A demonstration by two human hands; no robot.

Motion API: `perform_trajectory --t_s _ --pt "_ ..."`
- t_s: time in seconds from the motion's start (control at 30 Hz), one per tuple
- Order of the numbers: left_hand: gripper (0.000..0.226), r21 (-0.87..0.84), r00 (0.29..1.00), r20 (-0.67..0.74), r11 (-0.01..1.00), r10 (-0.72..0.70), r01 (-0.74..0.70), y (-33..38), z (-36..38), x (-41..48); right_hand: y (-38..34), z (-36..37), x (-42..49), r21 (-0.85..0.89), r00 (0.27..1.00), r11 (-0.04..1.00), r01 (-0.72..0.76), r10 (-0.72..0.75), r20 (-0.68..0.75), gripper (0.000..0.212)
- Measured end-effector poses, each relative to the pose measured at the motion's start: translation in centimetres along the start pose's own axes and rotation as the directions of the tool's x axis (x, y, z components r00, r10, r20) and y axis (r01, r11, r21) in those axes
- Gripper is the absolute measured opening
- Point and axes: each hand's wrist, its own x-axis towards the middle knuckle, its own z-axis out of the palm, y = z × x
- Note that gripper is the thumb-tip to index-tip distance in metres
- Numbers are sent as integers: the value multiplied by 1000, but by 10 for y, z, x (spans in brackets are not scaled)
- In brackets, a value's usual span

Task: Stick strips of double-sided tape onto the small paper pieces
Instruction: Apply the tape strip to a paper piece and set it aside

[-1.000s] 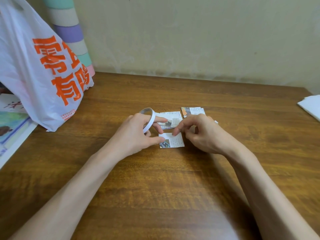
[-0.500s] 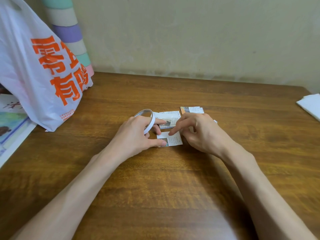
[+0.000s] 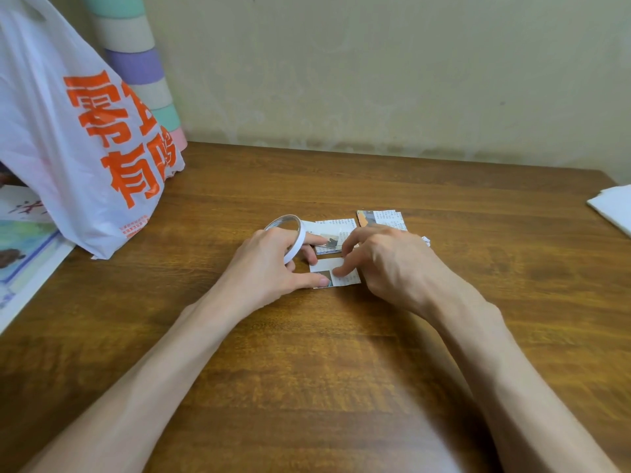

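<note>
The near paper piece [image 3: 336, 276] lies flat on the counter [image 3: 341, 370], just at 6 o'clock from two more pieces [image 3: 333, 233] at mid-counter. The left hand [image 3: 269, 264] has the tape roll [image 3: 286, 233] ringed over its fingers, which curl closed about it, while its thumb pins the piece's left edge. The right hand [image 3: 392, 264] holds nothing; its fingers are loosely bent and its forefinger tip presses on the piece's middle. Whether a strip already lies under that fingertip cannot be told. To do this step well, I judge the thumb should hold the paper firmly so it cannot slide, the strip should run straight along one edge, and the forefinger should rub from one end to the other to seat it without wrinkles. A bag [image 3: 85, 131] stands at 10 o'clock, well apart.
</note>
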Motion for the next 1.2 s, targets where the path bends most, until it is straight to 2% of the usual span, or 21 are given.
perform_trajectory --t_s 0.07,0.2,0.3,0.57,0.7,0.83,1.0,1.1,1.2 --pt "29 -2 1000 2 1000 -7 7 -2 1 1 0 1 0 18 1000 1000 -1 1 -14 47" --pt "33 21 1000 20 1000 -17 17 -3 1 3 10 6 -1 167 995 986 -29 44 -86 50" --pt "32 26 1000 10 999 -19 19 -4 2 3 14 8 -2 217 993 976 -16 42 -112 51" --pt "34 -17 1000 10 1000 -13 13 -5 3 3 15 10 -1 335 986 939 -76 121 -114 47" --pt "34 13 999 26 1000 -23 23 -3 3 3 19 12 0 359 980 925 -129 175 -98 42" --pt "35 23 1000 25 1000 -14 13 -5 3 4 16 9 -1 338 983 937 -91 138 -117 44" --pt "34 34 1000 13 999 2 -3 -7 3 4 14 10 -2 212 994 976 -49 68 -84 45" --pt "41 42 999 9 998 53 -54 -6 3 3 13 9 -1 180 997 983 -44 56 -60 44" --pt "35 67 989 16 987 146 -146 -8 3 4 14 8 -2 200 997 979 -37 50 -57 44"
